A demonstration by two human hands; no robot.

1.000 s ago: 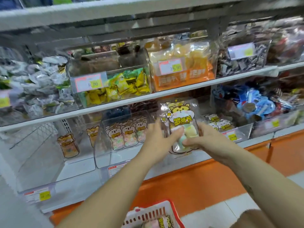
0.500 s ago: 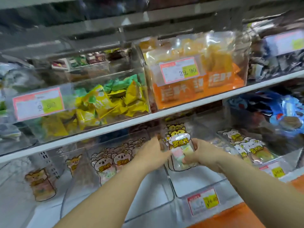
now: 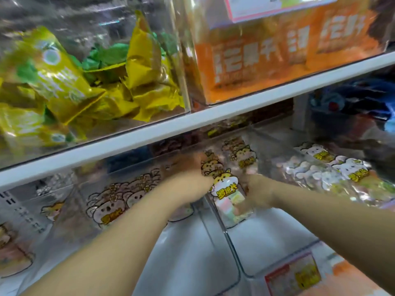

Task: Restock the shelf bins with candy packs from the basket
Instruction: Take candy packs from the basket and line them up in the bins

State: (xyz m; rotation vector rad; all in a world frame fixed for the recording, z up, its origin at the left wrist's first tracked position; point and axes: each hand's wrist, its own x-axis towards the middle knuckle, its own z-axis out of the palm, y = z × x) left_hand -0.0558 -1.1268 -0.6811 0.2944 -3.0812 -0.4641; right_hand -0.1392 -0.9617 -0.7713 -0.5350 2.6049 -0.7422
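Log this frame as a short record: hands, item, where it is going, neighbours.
view: head camera, motion-blurred
item: candy pack, hamster print
right hand: grips pack's right side
left hand: at pack's left edge, grip blurred
location: inside clear bin, lower shelf
same bin: similar packs behind
shelf above: yellow-green packs, orange packs

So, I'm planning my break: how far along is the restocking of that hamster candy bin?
Partly done: a few hamster packs already stand at the back of the clear bin. In hand: the right hand grips another candy pack in front of them, with the blurred left hand at its other edge. Left: the bin's front floor is bare, so more should fit; the basket is out of view.
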